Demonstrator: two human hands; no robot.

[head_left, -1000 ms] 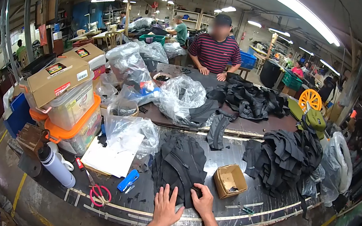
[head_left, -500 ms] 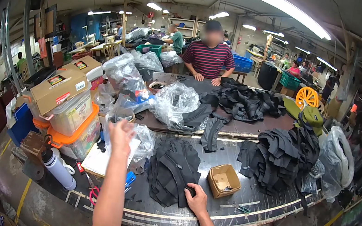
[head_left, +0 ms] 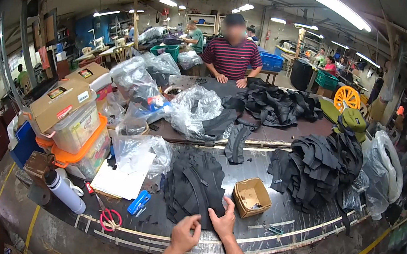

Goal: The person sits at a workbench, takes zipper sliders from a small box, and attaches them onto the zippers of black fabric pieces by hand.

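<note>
A stack of black fabric pieces (head_left: pixel 195 183) lies on the near table, a zipper showing on its top piece. My left hand (head_left: pixel 185 234) is at the stack's front edge, its fingers curled in; whatever they hold, if anything, is too small to make out. Close beside it, my right hand (head_left: pixel 223 219) rests at the lower right corner of the stack with thumb and fingers apart. Just behind and right of that hand is an open cardboard box (head_left: pixel 252 198) with small dark pieces inside.
Left of the stack are a blue tool (head_left: pixel 139 202), red-handled scissors (head_left: pixel 110 219), white paper (head_left: pixel 123 173) and a bottle (head_left: pixel 65 192). More black fabric (head_left: pixel 313 169) is heaped at right. A person in a striped shirt (head_left: pixel 231 55) stands behind the far table.
My left hand left the stack, rose over the paper, and is now back at the stack's front edge with curled fingers. My right hand has stayed near the corner, its fingers now more spread.
</note>
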